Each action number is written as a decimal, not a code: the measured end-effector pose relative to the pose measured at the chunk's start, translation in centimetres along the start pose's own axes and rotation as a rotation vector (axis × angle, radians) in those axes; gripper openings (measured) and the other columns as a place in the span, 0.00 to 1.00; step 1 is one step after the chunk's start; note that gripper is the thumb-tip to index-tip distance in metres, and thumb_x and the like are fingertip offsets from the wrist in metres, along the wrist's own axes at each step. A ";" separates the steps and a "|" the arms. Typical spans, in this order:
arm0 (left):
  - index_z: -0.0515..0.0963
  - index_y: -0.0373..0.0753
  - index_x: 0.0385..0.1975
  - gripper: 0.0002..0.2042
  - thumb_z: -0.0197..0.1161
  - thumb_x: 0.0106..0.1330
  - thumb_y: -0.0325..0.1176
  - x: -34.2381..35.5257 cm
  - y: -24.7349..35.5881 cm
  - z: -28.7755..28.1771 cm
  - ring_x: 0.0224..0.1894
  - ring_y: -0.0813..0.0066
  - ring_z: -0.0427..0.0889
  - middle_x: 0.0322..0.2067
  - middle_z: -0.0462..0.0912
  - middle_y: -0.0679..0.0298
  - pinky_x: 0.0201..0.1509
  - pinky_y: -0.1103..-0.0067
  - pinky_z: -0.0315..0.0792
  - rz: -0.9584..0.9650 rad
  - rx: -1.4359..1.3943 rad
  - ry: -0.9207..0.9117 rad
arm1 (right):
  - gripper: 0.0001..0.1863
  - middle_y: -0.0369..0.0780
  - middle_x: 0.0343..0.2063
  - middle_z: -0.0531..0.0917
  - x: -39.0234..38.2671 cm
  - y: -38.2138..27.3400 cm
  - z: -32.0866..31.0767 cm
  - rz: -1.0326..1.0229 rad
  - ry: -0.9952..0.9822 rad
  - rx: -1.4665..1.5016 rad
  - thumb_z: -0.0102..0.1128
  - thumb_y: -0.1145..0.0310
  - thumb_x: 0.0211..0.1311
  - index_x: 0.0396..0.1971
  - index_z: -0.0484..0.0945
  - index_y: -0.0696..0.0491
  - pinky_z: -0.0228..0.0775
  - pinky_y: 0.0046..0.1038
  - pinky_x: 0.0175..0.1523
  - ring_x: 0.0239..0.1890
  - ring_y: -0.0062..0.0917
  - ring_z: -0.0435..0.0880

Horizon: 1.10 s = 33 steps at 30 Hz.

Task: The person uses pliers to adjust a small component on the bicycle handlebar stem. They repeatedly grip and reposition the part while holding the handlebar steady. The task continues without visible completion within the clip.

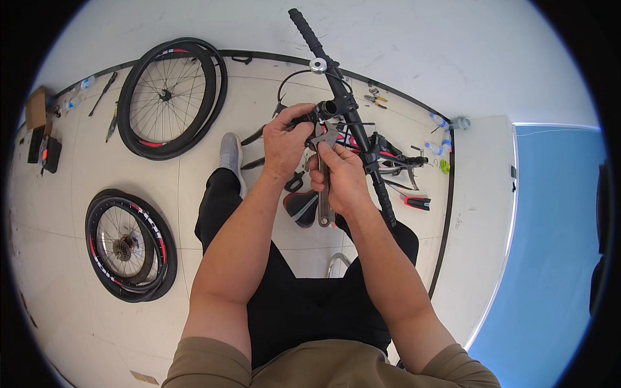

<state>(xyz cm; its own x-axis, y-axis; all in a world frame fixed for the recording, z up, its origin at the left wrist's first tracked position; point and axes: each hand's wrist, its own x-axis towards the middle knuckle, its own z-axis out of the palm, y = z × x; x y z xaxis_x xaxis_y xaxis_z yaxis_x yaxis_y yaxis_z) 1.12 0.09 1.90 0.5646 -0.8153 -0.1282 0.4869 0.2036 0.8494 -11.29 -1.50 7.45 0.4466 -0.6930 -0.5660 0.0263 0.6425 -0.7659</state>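
Handlebar (352, 116) just right of where the hands (341, 176) grip, bottles (434, 149) farther right, wheels (166, 95) on the floor (61, 220) way off left.

Floor (65, 174), pale-tiled. On it, to the person's left: one spoked, black-tyred wheel (166, 95); nearer the person, a second wheel (124, 248), likewise; one long dark rod (103, 94); one cardboard box (37, 108). To the person's right: yellow-handled pliers (376, 99); plastic bottles (435, 148), several; one red-and-black piece (417, 203), kind unclear.
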 end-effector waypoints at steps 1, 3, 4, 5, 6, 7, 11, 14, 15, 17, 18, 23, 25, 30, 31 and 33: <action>0.83 0.33 0.47 0.17 0.58 0.57 0.19 0.0 0.0 0.0 0.39 0.79 0.83 0.40 0.86 0.62 0.44 0.82 0.77 -0.002 -0.002 0.004 | 0.09 0.38 0.24 0.79 0.1 0.0 -0.1 -0.002 -0.001 0.001 0.54 0.64 0.74 0.37 0.75 0.54 0.60 0.22 0.21 0.18 0.17 0.70; 0.83 0.33 0.47 0.17 0.58 0.57 0.19 0.1 0.0 0.0 0.39 0.79 0.83 0.41 0.86 0.62 0.45 0.82 0.77 -0.006 0.007 0.003 | 0.08 0.38 0.24 0.79 0.1 0.0 -0.2 0.002 -0.006 0.017 0.55 0.65 0.73 0.38 0.75 0.54 0.60 0.22 0.21 0.18 0.18 0.71; 0.83 0.33 0.47 0.17 0.58 0.57 0.19 0.0 0.0 0.0 0.39 0.79 0.83 0.41 0.86 0.62 0.45 0.82 0.77 -0.008 0.013 0.004 | 0.08 0.38 0.24 0.79 0.0 -0.1 -0.2 0.008 -0.010 0.033 0.55 0.65 0.73 0.38 0.75 0.54 0.60 0.22 0.21 0.18 0.18 0.71; 0.83 0.33 0.47 0.17 0.58 0.57 0.19 0.1 0.0 0.0 0.39 0.79 0.83 0.41 0.86 0.62 0.45 0.82 0.77 -0.009 0.004 0.006 | 0.08 0.38 0.24 0.79 0.0 -0.1 -0.1 0.015 -0.015 0.049 0.55 0.65 0.73 0.38 0.75 0.54 0.60 0.22 0.21 0.18 0.18 0.71; 0.83 0.33 0.47 0.17 0.58 0.57 0.19 0.1 0.0 0.0 0.40 0.78 0.83 0.41 0.86 0.62 0.45 0.82 0.77 -0.010 -0.006 0.008 | 0.08 0.38 0.24 0.79 0.0 -0.2 -0.1 0.011 -0.017 0.066 0.56 0.65 0.73 0.38 0.75 0.54 0.60 0.22 0.21 0.18 0.18 0.71; 0.83 0.33 0.46 0.17 0.58 0.57 0.19 0.1 0.0 0.0 0.40 0.78 0.83 0.41 0.86 0.62 0.46 0.82 0.77 -0.012 -0.016 0.009 | 0.08 0.38 0.24 0.79 0.0 -0.2 -0.1 0.007 -0.018 0.082 0.56 0.65 0.72 0.38 0.75 0.55 0.60 0.22 0.21 0.18 0.19 0.71; 0.83 0.33 0.46 0.17 0.58 0.57 0.18 0.1 0.0 0.1 0.40 0.78 0.83 0.42 0.86 0.62 0.47 0.81 0.77 -0.009 -0.005 0.003 | 0.08 0.38 0.23 0.79 0.0 0.2 -0.1 -0.014 0.019 0.069 0.59 0.65 0.71 0.37 0.76 0.54 0.60 0.21 0.20 0.18 0.19 0.72; 0.83 0.33 0.47 0.16 0.58 0.58 0.19 0.0 0.2 0.1 0.41 0.77 0.83 0.41 0.86 0.62 0.47 0.80 0.76 -0.012 0.017 0.006 | 0.08 0.37 0.23 0.80 0.0 0.4 0.3 -0.026 0.094 0.012 0.61 0.65 0.70 0.35 0.76 0.54 0.60 0.21 0.20 0.18 0.19 0.73; 0.84 0.34 0.47 0.16 0.59 0.58 0.21 0.0 0.1 0.0 0.41 0.76 0.83 0.41 0.86 0.62 0.48 0.80 0.76 -0.017 0.016 0.006 | 0.09 0.37 0.23 0.80 0.0 0.5 0.3 -0.027 0.103 0.005 0.61 0.64 0.70 0.35 0.77 0.54 0.60 0.21 0.20 0.18 0.18 0.73; 0.84 0.34 0.47 0.16 0.59 0.59 0.22 0.1 0.0 0.0 0.42 0.75 0.83 0.40 0.86 0.61 0.49 0.79 0.75 -0.026 0.014 0.004 | 0.09 0.37 0.22 0.80 0.1 0.6 0.3 -0.030 0.124 -0.009 0.62 0.64 0.69 0.34 0.77 0.54 0.61 0.20 0.20 0.19 0.18 0.74; 0.84 0.34 0.47 0.16 0.59 0.58 0.22 0.1 0.0 0.1 0.42 0.75 0.83 0.40 0.86 0.62 0.49 0.79 0.75 -0.029 0.012 0.003 | 0.09 0.37 0.22 0.80 0.1 0.6 0.3 -0.029 0.131 -0.013 0.62 0.64 0.70 0.35 0.77 0.54 0.60 0.20 0.20 0.19 0.18 0.73; 0.84 0.34 0.47 0.15 0.60 0.60 0.23 0.1 0.0 0.0 0.42 0.75 0.83 0.40 0.86 0.62 0.50 0.79 0.75 -0.010 0.009 0.002 | 0.09 0.36 0.23 0.78 0.1 0.5 0.2 -0.021 0.084 0.012 0.59 0.64 0.71 0.36 0.76 0.54 0.58 0.21 0.19 0.16 0.16 0.68; 0.84 0.35 0.47 0.15 0.61 0.61 0.24 0.1 0.1 0.1 0.43 0.76 0.82 0.41 0.86 0.63 0.50 0.78 0.75 -0.006 0.011 0.006 | 0.09 0.36 0.24 0.77 0.0 0.3 0.2 0.000 0.031 0.047 0.58 0.64 0.72 0.37 0.75 0.55 0.57 0.20 0.20 0.17 0.16 0.67; 0.84 0.35 0.46 0.12 0.65 0.64 0.26 0.0 0.2 0.3 0.36 0.81 0.83 0.38 0.86 0.65 0.37 0.83 0.76 -0.033 -0.024 0.001 | 0.10 0.35 0.24 0.76 0.2 -0.2 -0.4 0.053 -0.061 0.065 0.56 0.65 0.73 0.44 0.75 0.56 0.57 0.19 0.22 0.19 0.16 0.67; 0.83 0.35 0.46 0.11 0.65 0.64 0.26 0.0 0.2 0.3 0.34 0.82 0.83 0.37 0.86 0.65 0.32 0.85 0.77 -0.023 -0.031 0.002 | 0.10 0.35 0.25 0.76 0.2 -0.2 -0.4 0.052 -0.067 0.048 0.55 0.65 0.73 0.45 0.75 0.56 0.56 0.19 0.22 0.20 0.16 0.67; 0.83 0.36 0.46 0.11 0.65 0.64 0.26 0.0 0.1 0.2 0.34 0.82 0.83 0.37 0.86 0.66 0.30 0.84 0.77 -0.006 -0.031 0.004 | 0.10 0.35 0.25 0.76 0.1 -0.2 -0.2 0.044 -0.085 0.040 0.54 0.65 0.74 0.45 0.75 0.56 0.56 0.19 0.22 0.20 0.16 0.66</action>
<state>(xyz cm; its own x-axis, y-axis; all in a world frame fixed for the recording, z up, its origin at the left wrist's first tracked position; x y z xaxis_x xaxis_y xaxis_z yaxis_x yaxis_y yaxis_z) 1.00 -0.03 2.06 0.5645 -0.8143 -0.1351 0.5107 0.2160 0.8322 -11.39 -1.77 7.49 0.5220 -0.6344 -0.5701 0.0393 0.6855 -0.7270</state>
